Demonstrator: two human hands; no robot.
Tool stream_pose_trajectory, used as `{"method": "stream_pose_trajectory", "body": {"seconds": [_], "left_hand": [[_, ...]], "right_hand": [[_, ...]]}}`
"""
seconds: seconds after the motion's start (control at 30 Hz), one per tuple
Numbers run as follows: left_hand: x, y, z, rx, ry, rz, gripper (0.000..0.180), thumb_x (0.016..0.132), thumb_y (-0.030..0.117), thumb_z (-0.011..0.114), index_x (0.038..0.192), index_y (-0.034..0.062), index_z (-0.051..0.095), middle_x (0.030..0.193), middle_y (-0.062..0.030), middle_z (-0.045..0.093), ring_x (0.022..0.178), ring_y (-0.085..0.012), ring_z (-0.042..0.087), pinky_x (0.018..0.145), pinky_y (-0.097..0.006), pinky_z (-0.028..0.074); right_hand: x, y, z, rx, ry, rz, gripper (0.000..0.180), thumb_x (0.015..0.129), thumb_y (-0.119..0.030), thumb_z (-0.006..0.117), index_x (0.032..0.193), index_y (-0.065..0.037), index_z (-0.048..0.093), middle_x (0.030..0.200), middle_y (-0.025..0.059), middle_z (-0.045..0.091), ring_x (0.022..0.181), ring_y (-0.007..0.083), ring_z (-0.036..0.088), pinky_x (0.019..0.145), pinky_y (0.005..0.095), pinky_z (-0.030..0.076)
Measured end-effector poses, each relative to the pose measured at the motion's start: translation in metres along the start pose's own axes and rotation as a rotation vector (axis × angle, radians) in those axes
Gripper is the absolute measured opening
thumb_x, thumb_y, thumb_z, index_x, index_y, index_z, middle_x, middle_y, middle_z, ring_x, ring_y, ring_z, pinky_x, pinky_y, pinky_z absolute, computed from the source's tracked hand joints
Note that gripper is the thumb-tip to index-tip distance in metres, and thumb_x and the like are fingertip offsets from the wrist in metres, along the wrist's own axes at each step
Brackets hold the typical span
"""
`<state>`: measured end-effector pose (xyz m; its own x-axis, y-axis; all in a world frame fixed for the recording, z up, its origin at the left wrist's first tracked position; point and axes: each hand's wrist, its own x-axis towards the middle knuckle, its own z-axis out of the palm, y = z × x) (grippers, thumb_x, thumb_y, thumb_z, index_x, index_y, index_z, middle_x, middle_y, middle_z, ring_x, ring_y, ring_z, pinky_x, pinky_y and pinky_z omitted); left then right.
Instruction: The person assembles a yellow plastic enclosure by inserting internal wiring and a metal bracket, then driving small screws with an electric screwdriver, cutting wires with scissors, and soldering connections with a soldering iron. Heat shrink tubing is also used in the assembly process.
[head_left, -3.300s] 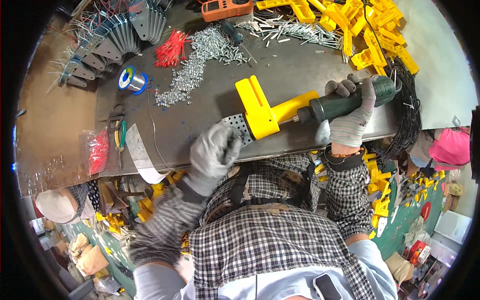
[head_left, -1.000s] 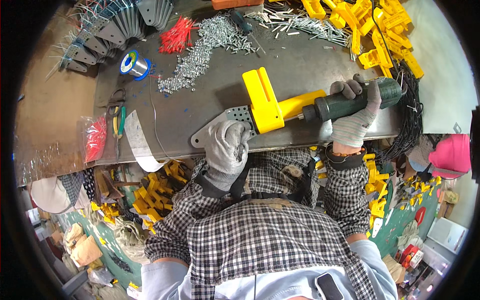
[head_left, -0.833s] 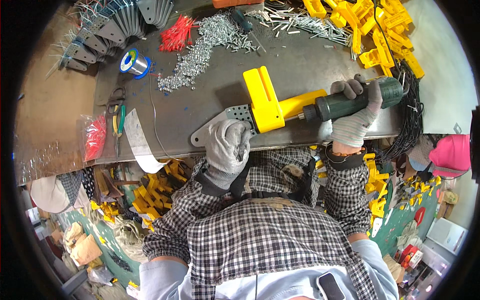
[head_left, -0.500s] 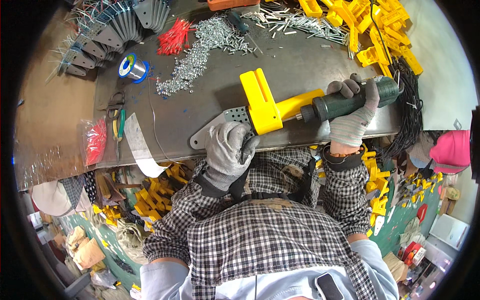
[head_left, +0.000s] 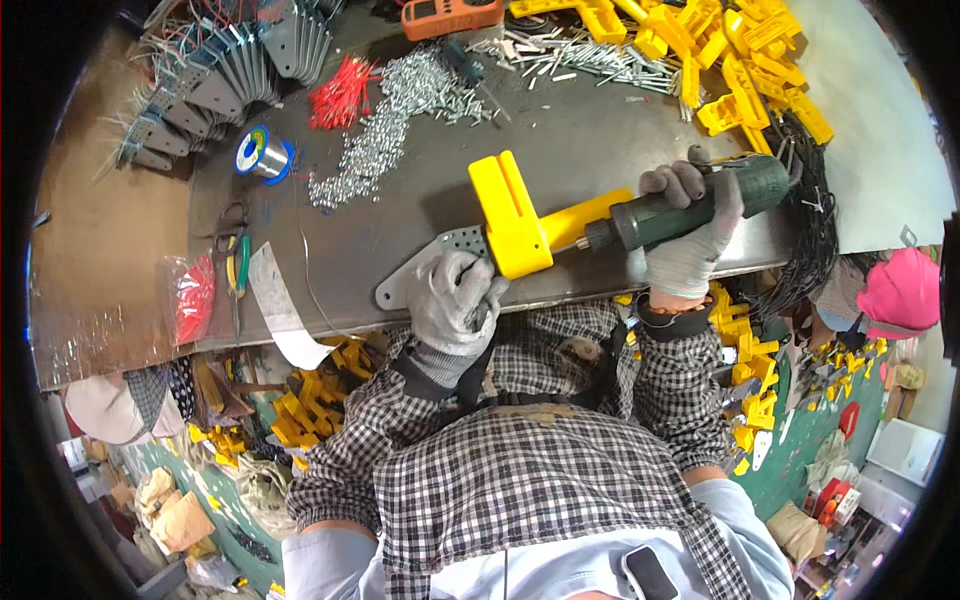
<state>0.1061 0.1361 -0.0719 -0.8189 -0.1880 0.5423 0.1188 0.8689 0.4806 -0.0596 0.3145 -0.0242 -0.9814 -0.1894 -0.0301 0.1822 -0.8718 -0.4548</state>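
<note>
My gloved left hand point(head_left: 452, 300) is closed around the near side of a perforated grey metal plate point(head_left: 415, 272), by the table's front edge. That plate runs into a yellow plastic housing point(head_left: 512, 220) with a long yellow arm stretching to the right. In my gloved right hand point(head_left: 695, 220) is a dark green electric screwdriver point(head_left: 660, 218), lying almost level. Its bit points left at the right side of the housing; whether the tip touches a screw cannot be made out. My left fingers hide part of the plate.
At the back lie a heap of screws and nuts point(head_left: 410, 100), red sleeves point(head_left: 343, 92), an orange multimeter point(head_left: 450, 16) and yellow plastic parts point(head_left: 760, 60). Metal plates with wires point(head_left: 205, 85), a solder spool point(head_left: 264, 155) and pliers point(head_left: 238, 262) are at left. Black cables point(head_left: 812, 225) hang at right.
The screwdriver's bit has backed slightly out from the housing, showing a little more of its length. Both hands and the yellow piece have shifted a little left in view.
</note>
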Motion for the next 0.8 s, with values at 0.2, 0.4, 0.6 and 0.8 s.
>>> {"method": "stream_pose_trajectory", "body": {"seconds": [0.2,0.4,0.6,0.8], "left_hand": [[-0.005,0.001,-0.006,-0.006,-0.087,-0.039,0.023,0.073,0.011,0.071,0.093,0.0062,0.06,0.095,-0.012,0.057,0.084,-0.0338,0.057,0.073,-0.043,0.045],[0.011,-0.011,-0.057,0.078,-0.328,-0.268,0.055,0.07,0.021,0.073,0.119,0.0083,0.053,0.117,-0.011,0.056,0.106,-0.0309,0.055,0.089,-0.043,0.044],[0.036,-0.022,-0.058,0.451,-0.404,0.153,0.035,0.073,0.002,0.06,0.107,0.0103,0.057,0.106,-0.0091,0.056,0.088,-0.0311,0.054,0.076,-0.042,0.046],[0.111,-0.014,-0.057,0.249,-0.526,0.323,0.027,0.075,0.01,0.063,0.102,0.0114,0.06,0.101,-0.0064,0.057,0.096,-0.0255,0.056,0.082,-0.039,0.045]], "right_hand": [[0.006,-0.001,-0.007,0.181,-0.236,0.017,0.03,0.089,-0.031,0.063,0.103,-0.007,0.052,0.068,-0.0076,0.033,0.059,0.0059,0.034,0.066,0.025,0.038],[0.034,-0.089,0.028,-1.036,-0.029,0.064,0.045,0.087,-0.037,0.068,0.112,-0.003,0.052,0.074,-0.0017,0.05,0.063,0.0072,0.047,0.061,0.0291,0.045],[0.094,-0.059,-0.012,-2.492,-0.174,-0.267,0.042,0.078,-0.034,0.073,0.103,-0.004,0.056,0.094,0.0206,0.066,0.092,0.0353,0.064,0.079,0.0459,0.05],[0.089,-0.057,0.021,-2.417,-0.41,-0.896,0.034,0.076,-0.025,0.071,0.106,-0.011,0.064,0.103,0.0117,0.062,0.097,0.033,0.057,0.083,0.0425,0.048]]}}
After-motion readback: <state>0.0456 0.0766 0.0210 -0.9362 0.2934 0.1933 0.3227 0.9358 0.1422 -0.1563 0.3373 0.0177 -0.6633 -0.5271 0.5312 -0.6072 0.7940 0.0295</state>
